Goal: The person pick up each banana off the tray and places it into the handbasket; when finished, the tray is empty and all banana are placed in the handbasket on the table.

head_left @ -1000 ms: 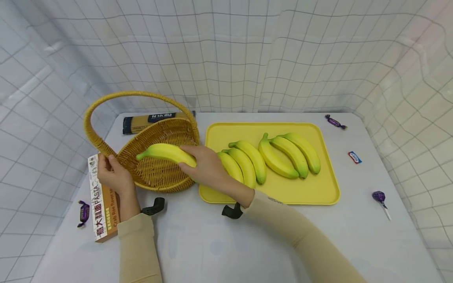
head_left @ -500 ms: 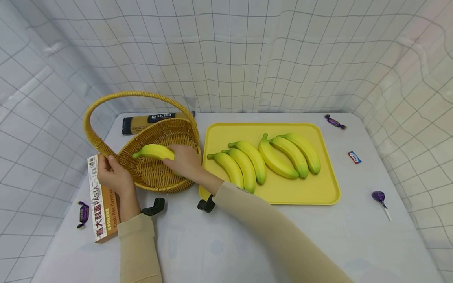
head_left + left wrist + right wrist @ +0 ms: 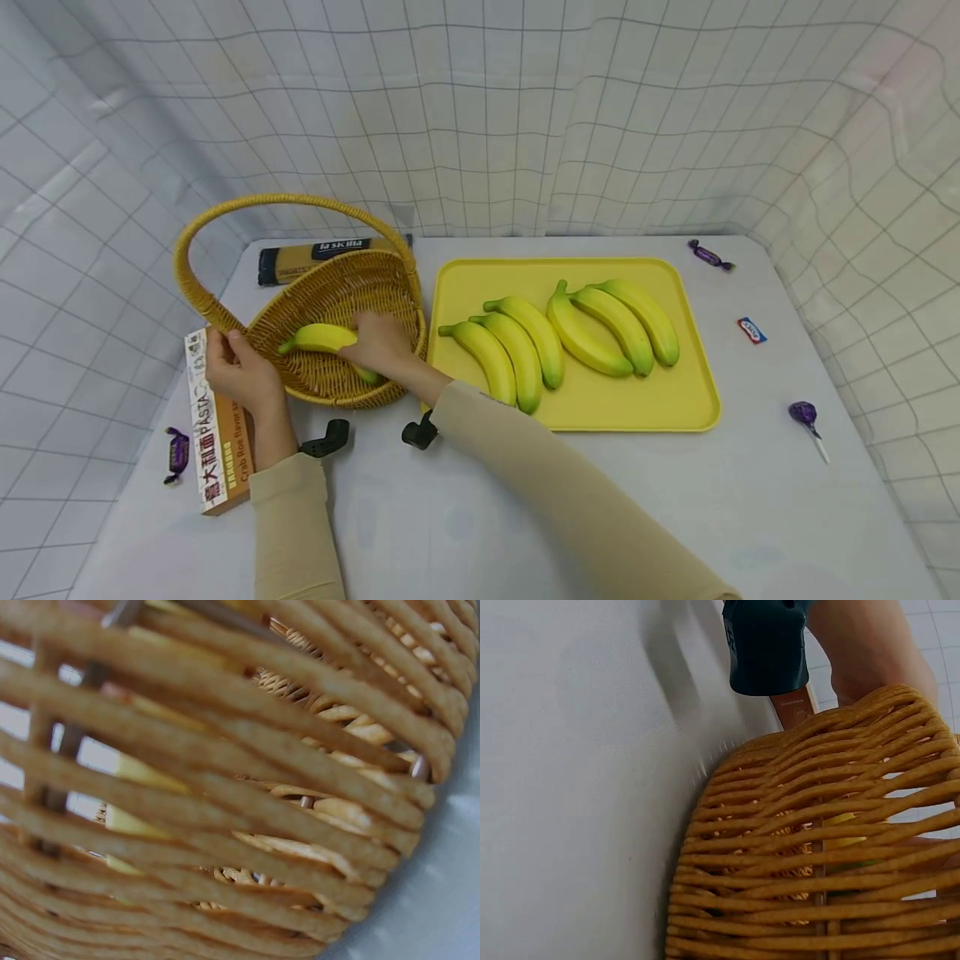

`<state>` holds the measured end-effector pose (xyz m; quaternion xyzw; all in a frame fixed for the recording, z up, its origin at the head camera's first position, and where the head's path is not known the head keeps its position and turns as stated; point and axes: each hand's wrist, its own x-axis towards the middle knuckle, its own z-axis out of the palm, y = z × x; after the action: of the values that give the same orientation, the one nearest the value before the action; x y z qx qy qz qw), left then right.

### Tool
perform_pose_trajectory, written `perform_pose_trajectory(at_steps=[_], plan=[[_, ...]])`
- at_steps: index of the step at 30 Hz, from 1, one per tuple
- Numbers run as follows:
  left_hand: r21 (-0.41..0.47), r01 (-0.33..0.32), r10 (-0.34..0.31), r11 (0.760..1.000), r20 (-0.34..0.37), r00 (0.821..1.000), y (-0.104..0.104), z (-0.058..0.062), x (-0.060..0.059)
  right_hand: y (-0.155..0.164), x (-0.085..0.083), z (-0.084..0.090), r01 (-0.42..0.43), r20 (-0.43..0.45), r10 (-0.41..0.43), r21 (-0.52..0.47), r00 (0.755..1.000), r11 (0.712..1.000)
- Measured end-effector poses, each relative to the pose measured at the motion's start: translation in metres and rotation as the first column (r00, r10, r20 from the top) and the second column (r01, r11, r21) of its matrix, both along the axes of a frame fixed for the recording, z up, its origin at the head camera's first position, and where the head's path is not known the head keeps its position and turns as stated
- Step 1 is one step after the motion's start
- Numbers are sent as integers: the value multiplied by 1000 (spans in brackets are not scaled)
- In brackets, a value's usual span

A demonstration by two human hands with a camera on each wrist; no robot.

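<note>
A tan wicker basket (image 3: pixel 378 279) with a tall arched handle stands at the left of the table. At its left end, where the handle meets the rim, my left hand (image 3: pixel 251 375) grips it. My right hand (image 3: pixel 386 343) reaches inside and holds a banana (image 3: pixel 321 336) low in the basket, covering the fruit's middle; the stem end points left. The fingertips are partly hidden and a little blurred. Woven basket wall (image 3: pixel 225 765) fills most of the left wrist view. In the right wrist view, bits of yellow show through the basket's side (image 3: pixel 780 847).
A yellow tray (image 3: pixel 630 404) right of the basket carries several bananas (image 3: pixel 592 337). Behind the basket lies a spaghetti pack (image 3: pixel 296 260); a pasta box (image 3: pixel 217 433) is at left. Wrapped candies (image 3: pixel 710 255) and a lollipop (image 3: pixel 804 414) lie near the table's sides.
My right hand has moved left and down with the banana, from above the basket's right side to inside it. The left hand has stayed on the basket.
</note>
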<state>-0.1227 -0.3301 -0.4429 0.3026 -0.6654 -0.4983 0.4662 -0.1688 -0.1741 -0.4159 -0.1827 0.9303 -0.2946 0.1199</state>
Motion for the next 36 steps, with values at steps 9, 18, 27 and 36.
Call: perform_pose_trajectory(at_steps=[9,18,27,36], plan=[[1,-9,9,1000,-9,1000,5,5,1,-4,0,-5,-30,37,30,11,999,999],[20,-11,12,1000,-6,1000,7,8,2,-3,1,-6,-44,59,43,13,997,999],[20,15,-14,1000,-18,1000,-1,0,1,-3,1,-3,-30,56,28,38,998,999],[9,-16,16,1000,-2,1000,-3,-2,-3,11,12,6,-69,-88,62,-87,994,994]])
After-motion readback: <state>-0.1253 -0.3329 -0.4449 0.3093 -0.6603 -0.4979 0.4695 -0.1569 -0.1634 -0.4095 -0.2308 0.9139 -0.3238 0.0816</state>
